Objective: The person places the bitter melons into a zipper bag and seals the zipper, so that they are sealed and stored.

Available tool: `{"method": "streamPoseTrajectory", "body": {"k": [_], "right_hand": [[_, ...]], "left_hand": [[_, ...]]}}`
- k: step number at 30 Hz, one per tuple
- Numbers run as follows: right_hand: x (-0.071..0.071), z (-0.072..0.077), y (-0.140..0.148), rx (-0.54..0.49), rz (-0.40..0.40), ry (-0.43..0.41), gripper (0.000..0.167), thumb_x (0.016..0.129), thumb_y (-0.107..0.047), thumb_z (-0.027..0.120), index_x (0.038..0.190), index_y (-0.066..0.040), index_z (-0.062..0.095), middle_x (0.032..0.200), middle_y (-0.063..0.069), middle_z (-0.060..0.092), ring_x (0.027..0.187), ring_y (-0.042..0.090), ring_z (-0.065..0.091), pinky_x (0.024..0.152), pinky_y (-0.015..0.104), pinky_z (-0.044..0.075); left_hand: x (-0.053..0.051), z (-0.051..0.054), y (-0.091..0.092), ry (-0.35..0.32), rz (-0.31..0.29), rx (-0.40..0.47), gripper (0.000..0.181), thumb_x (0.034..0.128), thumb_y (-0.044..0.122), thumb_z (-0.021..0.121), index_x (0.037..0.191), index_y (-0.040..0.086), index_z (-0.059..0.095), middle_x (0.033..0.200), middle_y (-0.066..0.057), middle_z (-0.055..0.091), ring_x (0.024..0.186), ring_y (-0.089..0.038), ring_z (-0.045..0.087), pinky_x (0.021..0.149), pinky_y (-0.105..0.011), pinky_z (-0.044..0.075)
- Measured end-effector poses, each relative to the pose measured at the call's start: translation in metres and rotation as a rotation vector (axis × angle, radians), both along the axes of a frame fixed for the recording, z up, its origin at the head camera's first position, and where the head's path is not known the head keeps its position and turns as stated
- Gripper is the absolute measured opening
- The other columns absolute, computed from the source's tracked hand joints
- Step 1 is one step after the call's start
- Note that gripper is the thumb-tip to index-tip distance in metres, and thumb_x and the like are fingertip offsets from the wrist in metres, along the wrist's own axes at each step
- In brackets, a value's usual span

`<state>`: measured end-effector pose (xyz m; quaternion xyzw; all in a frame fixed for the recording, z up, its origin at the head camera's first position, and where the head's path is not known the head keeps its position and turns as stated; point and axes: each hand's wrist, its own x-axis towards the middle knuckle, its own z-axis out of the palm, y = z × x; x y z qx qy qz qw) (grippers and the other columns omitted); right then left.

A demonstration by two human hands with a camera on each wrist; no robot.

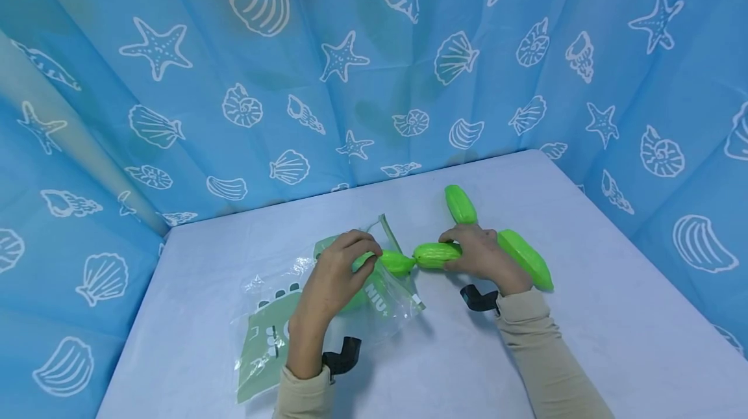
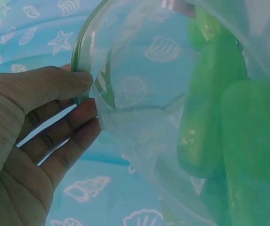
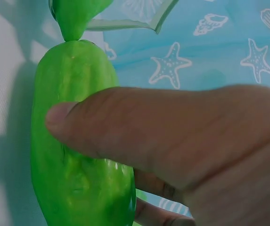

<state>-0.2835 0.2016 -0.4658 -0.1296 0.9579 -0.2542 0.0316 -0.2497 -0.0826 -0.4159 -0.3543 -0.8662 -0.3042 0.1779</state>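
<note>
My left hand (image 1: 336,273) pinches the rim of a clear plastic zip bag (image 1: 271,347) between thumb and fingers, and the mouth stands open in the left wrist view. Several green cucumber-like vegetables (image 2: 212,113) show through the bag's film. Beside the mouth, my right hand (image 1: 482,253) grips a ridged green cucumber (image 3: 78,183), its thumb lying across the top. The far tip of this cucumber meets the end of another green piece (image 1: 397,263) at the bag's mouth. Some of the right fingers are hidden behind the cucumber.
Beyond my right hand lies a small green cucumber (image 1: 460,204). A larger, angular green piece (image 1: 526,260) lies to its right, partly behind the hand. The white table (image 1: 590,334) meets blue shell-print curtains (image 1: 362,94) at the back and sides.
</note>
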Motion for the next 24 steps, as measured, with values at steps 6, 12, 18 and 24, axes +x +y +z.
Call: {"method": "streamPoseTrajectory", "body": {"k": [6,12,18,24], "right_hand": [[0.001,0.003,0.000,-0.008,0.014,-0.001,0.043,0.080,-0.016,0.084,0.119,-0.007,0.069,0.123,0.013,0.064,0.110,0.032,0.056,0.084,0.050,0.035],[0.004,0.008,-0.001,-0.037,0.031,0.011,0.040,0.081,-0.016,0.083,0.118,-0.008,0.070,0.119,0.009,0.066,0.107,0.029,0.057,0.084,0.050,0.034],[0.006,0.011,-0.005,-0.052,0.078,0.026,0.038,0.083,-0.015,0.082,0.118,-0.009,0.070,0.119,0.008,0.066,0.107,0.028,0.058,0.083,0.050,0.034],[0.009,0.014,-0.011,-0.072,0.105,0.052,0.039,0.082,-0.014,0.082,0.119,-0.008,0.070,0.116,0.007,0.066,0.105,0.026,0.058,0.081,0.048,0.034]], "left_hand": [[0.000,0.000,0.000,-0.003,0.010,-0.011,0.018,0.0863,-0.005,0.075,0.097,0.010,0.074,0.105,0.000,0.066,0.099,-0.013,0.062,0.085,-0.026,0.055],[-0.001,0.000,0.000,0.007,-0.007,0.001,0.016,0.0861,-0.005,0.075,0.096,0.007,0.074,0.104,-0.001,0.065,0.097,-0.014,0.062,0.083,-0.027,0.055],[-0.001,0.000,0.000,0.014,-0.017,0.008,0.016,0.0859,-0.005,0.075,0.096,0.007,0.074,0.104,-0.001,0.065,0.097,-0.014,0.062,0.082,-0.027,0.055],[-0.001,0.000,0.000,0.012,-0.017,0.005,0.016,0.0858,-0.005,0.075,0.095,0.007,0.074,0.104,-0.001,0.066,0.097,-0.014,0.062,0.082,-0.027,0.055]]}}
